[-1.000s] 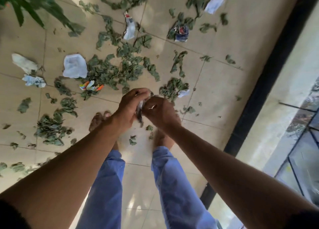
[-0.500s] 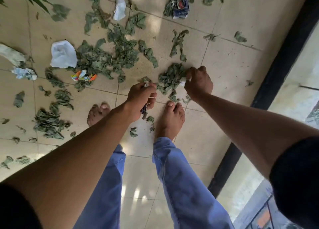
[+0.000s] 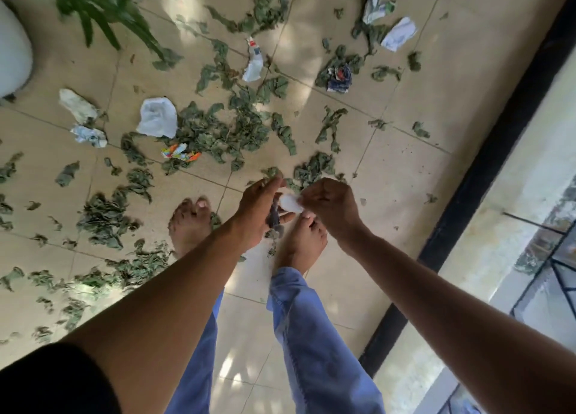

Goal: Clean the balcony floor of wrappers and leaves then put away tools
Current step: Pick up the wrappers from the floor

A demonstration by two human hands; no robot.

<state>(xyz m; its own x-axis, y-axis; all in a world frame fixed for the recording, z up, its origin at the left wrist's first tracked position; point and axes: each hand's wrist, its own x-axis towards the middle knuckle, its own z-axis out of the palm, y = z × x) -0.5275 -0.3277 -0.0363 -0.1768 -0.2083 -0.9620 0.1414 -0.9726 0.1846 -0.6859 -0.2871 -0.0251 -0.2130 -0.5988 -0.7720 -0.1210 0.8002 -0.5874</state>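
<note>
The right hand (image 3: 330,204) pinches a small white wrapper (image 3: 291,203) and holds it against the left hand (image 3: 258,211), whose curled fingers grip a dark crumpled scrap (image 3: 274,217) (what else it holds is hidden). Both hands hang above bare feet on the tiled floor (image 3: 405,108). Beyond them, green leaves (image 3: 237,127) lie scattered, with a white crumpled wrapper (image 3: 157,117) and a colourful wrapper (image 3: 179,152) among them.

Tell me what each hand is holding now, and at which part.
The right hand pinches a small white wrapper at its right edge. The left hand grips dark crumpled litter; which part cannot be told.
</note>
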